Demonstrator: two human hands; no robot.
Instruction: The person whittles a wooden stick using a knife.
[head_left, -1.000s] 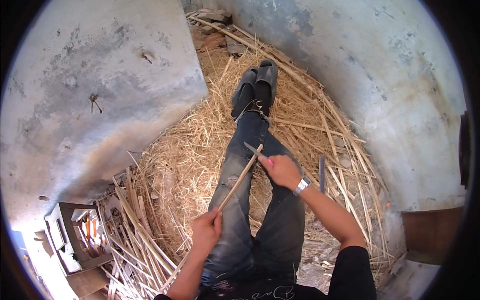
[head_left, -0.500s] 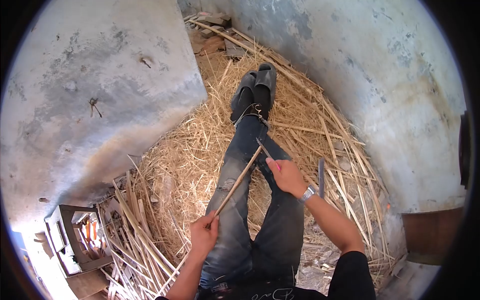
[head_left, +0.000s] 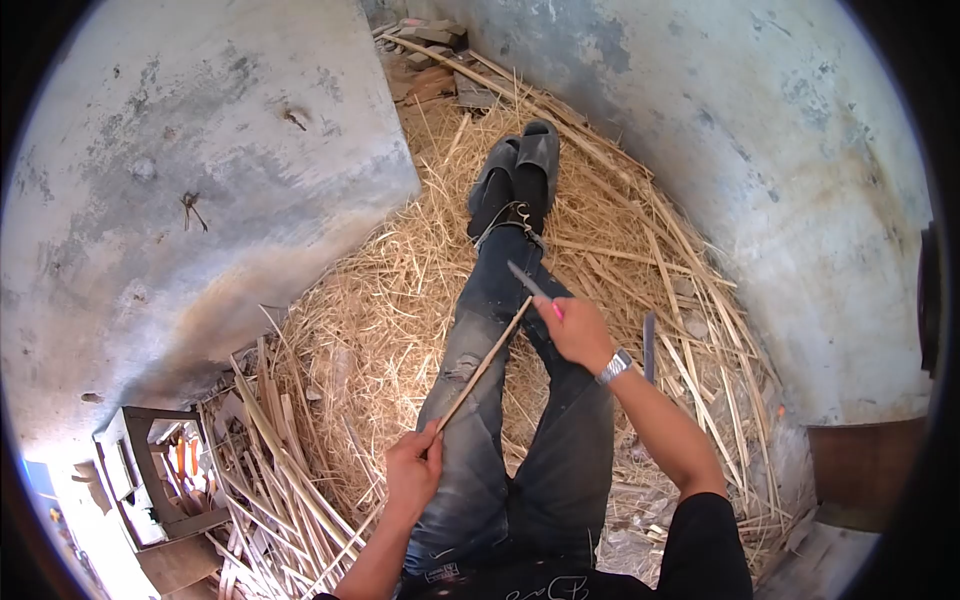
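A wooden stick [head_left: 483, 366] gripped by the left hand [head_left: 412, 470] is slanted toward the knife [head_left: 527, 281] clasped by the right hand [head_left: 580, 333].

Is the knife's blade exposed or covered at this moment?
Exposed: the knife extends bare and grey past the right hand, with no sheath over the visible part. The rest is hidden in the grip.
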